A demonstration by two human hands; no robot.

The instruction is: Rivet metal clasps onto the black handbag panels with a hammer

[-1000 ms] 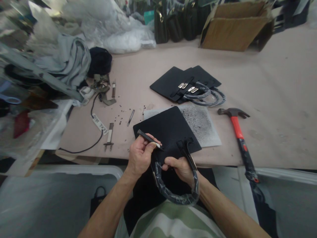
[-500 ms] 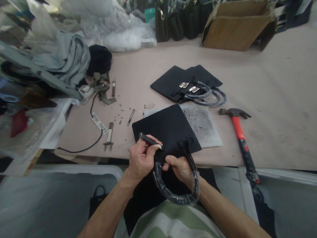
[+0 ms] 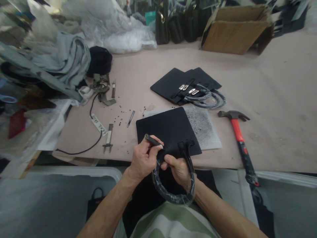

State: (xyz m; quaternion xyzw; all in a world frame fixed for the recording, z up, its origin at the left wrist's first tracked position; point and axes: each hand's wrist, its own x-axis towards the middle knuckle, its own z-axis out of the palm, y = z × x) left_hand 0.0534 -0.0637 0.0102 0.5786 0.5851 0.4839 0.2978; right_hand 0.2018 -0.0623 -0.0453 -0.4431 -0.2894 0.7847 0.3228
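Note:
A black textured leather panel point(image 3: 165, 127) lies at the table's near edge, on a speckled grey mat point(image 3: 205, 127). Its curved, plastic-wrapped handle point(image 3: 173, 196) hangs over the edge toward me. My left hand point(image 3: 143, 158) is closed on a thin dark punch tool point(image 3: 152, 140), whose tip points at the panel's near edge. My right hand point(image 3: 179, 168) pinches the left end of the handle against the panel. The handle's other end joins a black tab point(image 3: 186, 145) on the panel.
Several finished black panels with metal clasps and handles point(image 3: 188, 86) lie further back. A red-handled hammer point(image 3: 237, 135) rests to the right. Small punches point(image 3: 109, 134), rivets, a cable and cloth clutter sit left. A cardboard box point(image 3: 237, 28) and dark bags stand behind. Grey bins flank my lap.
The panel has slid slightly to the right and both hands have drawn closer together at its near edge; the tool is now held more steeply.

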